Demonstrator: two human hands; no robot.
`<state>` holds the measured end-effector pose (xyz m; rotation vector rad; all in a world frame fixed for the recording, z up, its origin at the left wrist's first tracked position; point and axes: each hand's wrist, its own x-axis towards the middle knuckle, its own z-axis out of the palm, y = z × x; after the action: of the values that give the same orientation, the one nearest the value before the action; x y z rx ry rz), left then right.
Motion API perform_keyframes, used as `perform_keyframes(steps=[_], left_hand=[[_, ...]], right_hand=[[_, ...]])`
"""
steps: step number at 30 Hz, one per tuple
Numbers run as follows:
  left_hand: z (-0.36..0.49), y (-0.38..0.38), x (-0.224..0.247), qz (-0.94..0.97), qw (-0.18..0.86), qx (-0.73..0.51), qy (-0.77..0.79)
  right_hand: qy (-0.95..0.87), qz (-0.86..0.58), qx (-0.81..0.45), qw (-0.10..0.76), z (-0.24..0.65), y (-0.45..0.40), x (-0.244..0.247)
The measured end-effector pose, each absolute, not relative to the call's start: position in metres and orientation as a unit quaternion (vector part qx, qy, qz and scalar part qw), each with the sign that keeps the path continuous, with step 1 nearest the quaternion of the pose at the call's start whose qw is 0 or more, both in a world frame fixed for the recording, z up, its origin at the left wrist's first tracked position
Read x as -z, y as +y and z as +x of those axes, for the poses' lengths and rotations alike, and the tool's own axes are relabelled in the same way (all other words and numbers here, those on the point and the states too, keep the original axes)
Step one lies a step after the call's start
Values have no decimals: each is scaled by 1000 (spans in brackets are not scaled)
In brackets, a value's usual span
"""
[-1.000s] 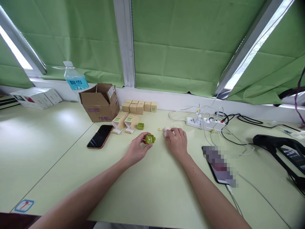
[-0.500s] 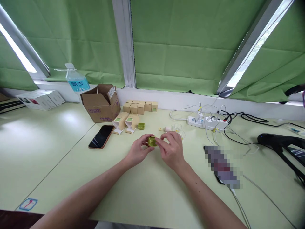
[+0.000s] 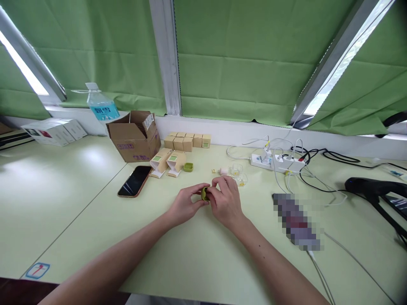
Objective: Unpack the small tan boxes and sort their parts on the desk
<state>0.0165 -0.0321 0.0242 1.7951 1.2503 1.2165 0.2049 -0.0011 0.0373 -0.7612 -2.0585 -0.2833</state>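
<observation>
Green small cup (image 3: 205,194) between both hands (image 3: 203,201), pinched by fingertips at its rim

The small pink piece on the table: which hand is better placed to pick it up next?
Probably the right hand: it is nearer to the pink piece, which lies just beyond it. The left hand is farther away. Both hands are at the green cup.

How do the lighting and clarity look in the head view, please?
Head view: pale glare on the table at far left; daylight gaps beside the blinds washed out white. Head view: window frames splay outward, suggesting wide-angle distortion; a blocky mosaic hides detail at right; the green cup is partly covered by the right hand.
</observation>
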Motion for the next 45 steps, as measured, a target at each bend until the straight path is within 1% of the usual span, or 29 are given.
perform_keyframes(steps=[4, 7, 12, 15, 18, 22, 24, 29, 31, 38, 42, 45], left_hand=[[14, -32, -26, 711, 267, -452, 468], [13, -32, -27, 739, 235, -438, 455], [12, -32, -29, 780, 159, -421, 435], [8, -30, -28, 794, 114, -421, 424], [1, -25, -25, 780, 108, -420, 451], [-6, -14, -20, 707, 145, -455, 521], [-6, -11, -19, 673, 165, -479, 540], [-2, -13, -18, 671, 165, -473, 547], [-3, -13, -17, 671, 161, -463, 556], [-6, -10, -18, 660, 136, -468, 572], [-4, -9, -20, 677, 116, -461, 562], [-5, -9, -18, 674, 120, -462, 563]], right_hand=[[-842, -311, 87, 432, 208, -1, -38], [-840, -312, 92, 433, 208, 0, -36], [-832, -288, 125, 457, 208, 0, -38], [-825, -281, 120, 476, 210, -3, -44], [-807, -295, 94, 502, 215, -5, -53], [-767, -344, 77, 537, 224, 9, -58], [-769, -374, 74, 513, 224, 26, -54], [-816, -428, 129, 366, 211, 79, -37], [-827, -427, 140, 338, 204, 93, -31], [-849, -402, 165, 299, 205, 97, -21], [-846, -405, 175, 300, 209, 94, -20], [-841, -405, 182, 310, 213, 85, -25]])
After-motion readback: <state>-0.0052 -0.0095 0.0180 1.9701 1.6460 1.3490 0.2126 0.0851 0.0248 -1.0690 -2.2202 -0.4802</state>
